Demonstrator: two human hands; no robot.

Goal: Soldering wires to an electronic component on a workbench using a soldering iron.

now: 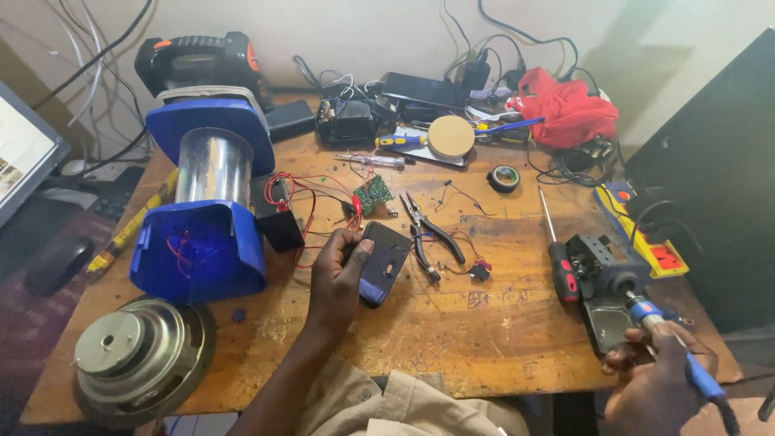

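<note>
Left hand [337, 278], centre of frame: fingers [361, 252] clasp a small black plastic cover [384, 263], tilted just above the wooden table [452, 323]. Right hand [658, 379], lower right: fingers closed around a blue-handled soldering iron [676, 349], tip at its black stand [607, 287]. Beside the cover, right: pliers [428, 230]. Above it: green circuit board [372, 194] with red wires. Left of frame: blue lantern housing [206, 202]; lower left: loose speaker [141, 355].
</note>
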